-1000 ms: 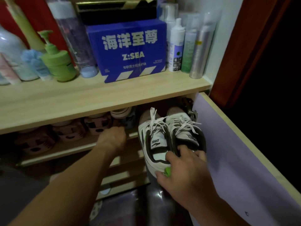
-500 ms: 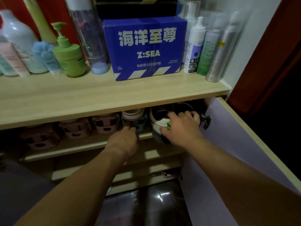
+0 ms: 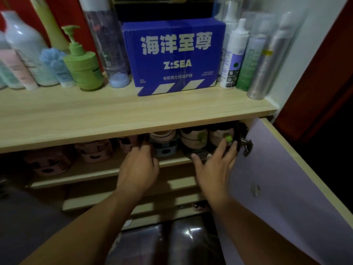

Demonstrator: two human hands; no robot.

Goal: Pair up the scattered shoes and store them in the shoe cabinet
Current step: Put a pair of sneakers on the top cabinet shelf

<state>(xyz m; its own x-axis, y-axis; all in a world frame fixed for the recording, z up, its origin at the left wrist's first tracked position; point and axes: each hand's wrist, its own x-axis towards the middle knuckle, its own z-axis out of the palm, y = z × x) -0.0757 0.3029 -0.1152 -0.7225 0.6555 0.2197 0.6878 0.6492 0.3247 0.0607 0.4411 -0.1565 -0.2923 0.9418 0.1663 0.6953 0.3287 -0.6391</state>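
The pair of white and dark sneakers (image 3: 202, 139) stands side by side at the right end of the cabinet's top inner shelf (image 3: 91, 172). Their heels, with green tabs, face me. My right hand (image 3: 214, 169) is just in front of them with fingers spread, its fingertips at the right sneaker's heel. My left hand (image 3: 139, 167) rests at the shelf edge, fingers bent toward a blue and white shoe (image 3: 164, 145). Further left on the same shelf are pink shoes (image 3: 93, 150), dim in shadow.
The lilac cabinet door (image 3: 286, 188) stands open on my right, its metal hinge (image 3: 247, 148) beside the sneakers. On the cabinet top (image 3: 114, 115) are a blue box (image 3: 175, 58) and several bottles. Lower shelves sit below; a small pink shoe (image 3: 199, 205) peeks out.
My right hand carried the sneakers up from in front of the cabinet, pushed them onto the top shelf and has spread its fingers off them. My left hand stayed at the shelf edge.
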